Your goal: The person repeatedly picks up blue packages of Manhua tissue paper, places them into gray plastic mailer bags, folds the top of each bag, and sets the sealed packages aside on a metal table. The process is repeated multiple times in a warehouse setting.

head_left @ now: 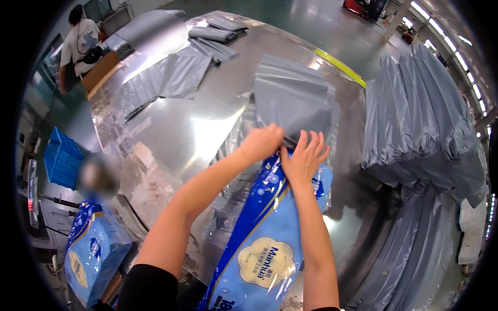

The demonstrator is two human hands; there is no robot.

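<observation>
A grey plastic mailing bag [293, 96] lies flat on the metal table in front of me. A long glossy blue plastic-wrapped pack [228, 264] with a cream flower-shaped label reaches from the lower edge up to the bag's near edge. My left hand [263, 141] is closed on that near edge, where bag and pack meet; its fingertips are partly hidden. Beside it, my right hand [303, 161] rests on the pack's far end, fingers stretched out and spread toward the bag. Clear plastic film [223, 215] shows under the pack.
More grey bags [166, 78] are spread over the table's [176, 124] far left. A thick stack of grey bags [415, 119] hangs at the right. Another blue pack [96, 254] stands lower left near a blue crate [63, 158]. A person [80, 44] stands at the far left.
</observation>
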